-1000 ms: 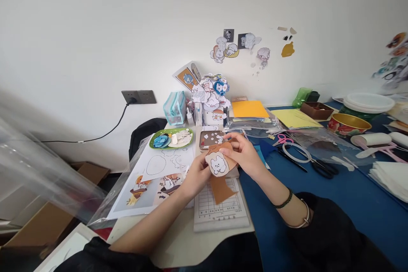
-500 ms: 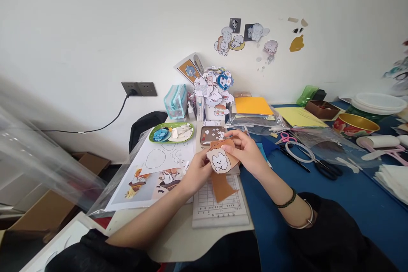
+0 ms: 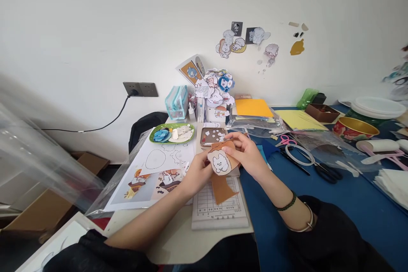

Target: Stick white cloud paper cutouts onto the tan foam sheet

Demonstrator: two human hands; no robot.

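Note:
Between my two hands is a paper cutout (image 3: 220,162) showing a white cartoon animal on a brown-and-tan backing. My left hand (image 3: 200,170) is closed on its left edge. With thumb on the front and fingers behind, my right hand (image 3: 244,149) pinches the upper right part. Below the cutout, a torn-edged piece of brown paper (image 3: 223,191) lies over a printed form pad (image 3: 219,216). Just beyond my hands sits a brown tray (image 3: 207,135) with small white and red pieces in it.
On the left, a green dish (image 3: 172,140) holds blue and white pieces, beside printed sheets (image 3: 143,185). To the right lie pink scissors (image 3: 286,139), black scissors (image 3: 328,172) and a roll of clear tape (image 3: 299,155) on a blue mat (image 3: 280,229). Orange paper (image 3: 253,107) rests farther back.
Both hands keep hold of the cutout, which has turned very slightly. The whole view has shifted a little; nothing has been let go.

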